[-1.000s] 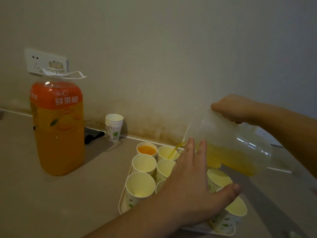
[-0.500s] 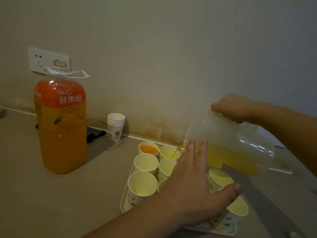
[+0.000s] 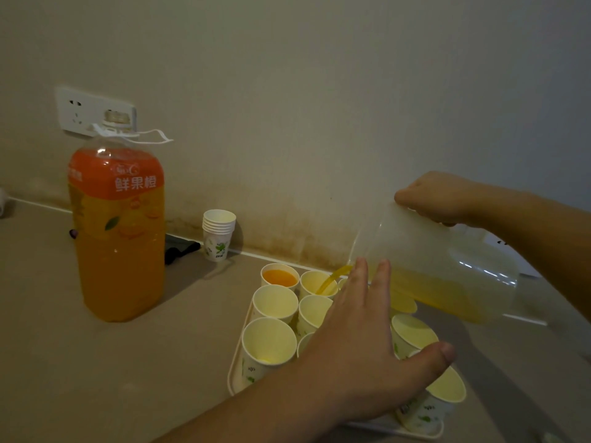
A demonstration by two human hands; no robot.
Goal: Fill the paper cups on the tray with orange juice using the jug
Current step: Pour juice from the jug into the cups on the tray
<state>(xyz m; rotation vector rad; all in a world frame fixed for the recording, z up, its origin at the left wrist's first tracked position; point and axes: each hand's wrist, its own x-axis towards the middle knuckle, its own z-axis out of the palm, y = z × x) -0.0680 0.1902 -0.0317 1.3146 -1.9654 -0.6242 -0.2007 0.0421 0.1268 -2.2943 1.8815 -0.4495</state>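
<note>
One large clear plastic bottle of orange juice with an orange label [image 3: 117, 231] is stood uncapped at the far left on the beige countertop [image 3: 80, 378], well apart from the work, so little risk is posed by it. Next in size, the translucent plastic jug [image 3: 444, 266] is held tilted at the right by the right hand [image 3: 438, 198], whose fingers are curled round its upper part, and a thin yellow stream is being sent from its spout into the far middle white paper cup [image 3: 316, 282]. Overfilling is judged the main danger if the tilt is held too long, and a splash onto the white rectangular tray [image 3: 235, 372] if the spout drifts off that rim. The left hand [image 3: 361, 343] is spread flat, fingers straight, over the middle cups, though contact cannot be told; a light empty cup could be tipped by it. One far-left cup [image 3: 279, 276] is already seen filled. A small stack of spare paper cups [image 3: 218, 233] is stood by the wall, out of harm's way.
</note>
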